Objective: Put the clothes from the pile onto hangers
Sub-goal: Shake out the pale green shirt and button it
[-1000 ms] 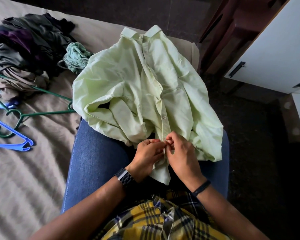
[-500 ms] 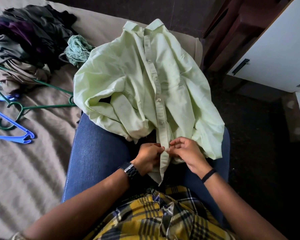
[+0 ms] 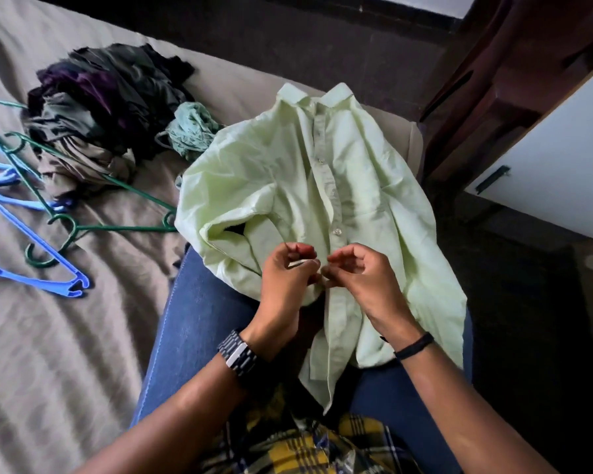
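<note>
Since a second ago both hands have climbed a little way up the shirt front, from near the hem to just under a fastened button, and the view has tipped back so more of the bed shows.

Largest first: the bed (image 3: pixel 69 354), covered in a brown sheet, carries everything except the shirt. At its far end sits the pile of dark clothes (image 3: pixel 107 97), purple, grey and olive pieces tangled together, with a teal patterned piece (image 3: pixel 192 130) beside it; none of these is hung yet. The pale green shirt (image 3: pixel 288 172) lies spread, collar away, over the person's denim-clad lap, its placket closed down to about the hands and loose below them. I see no hanger inside it, though one could be hidden under the cloth. The green hangers (image 3: pixel 117 228) and blue hangers (image 3: pixel 36 230) lie bare on the sheet, left of the shirt and near the pile.

The left hand (image 3: pixel 288 282) pinches the placket edge, fingers curled on the cloth. The right hand (image 3: pixel 360 275) meets it, thumb and forefinger nipping the opposite edge, seemingly at a button.

By my reckoning the job is barely begun: one shirt in hand, the whole pile waiting.
</note>
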